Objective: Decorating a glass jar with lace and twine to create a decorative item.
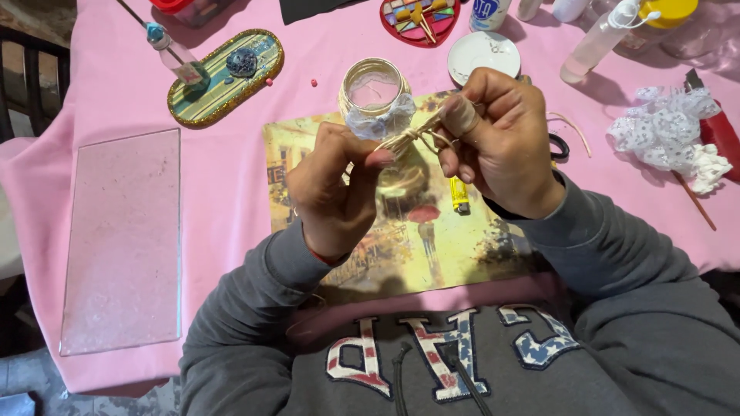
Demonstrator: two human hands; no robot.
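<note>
A table draped in a pink cloth [231, 192] carries everything. At its near left lies a clear rectangular glass pane [123, 239]. Far left sits an oval green striped tray with a gold glitter rim [225, 75]. In the middle lies a yellowish picture placemat [432, 239], with a small yellow lighter [459, 195] on it. Far centre rests a white round saucer [483, 54], and at the right a heap of white lace trim [671, 139].
</note>
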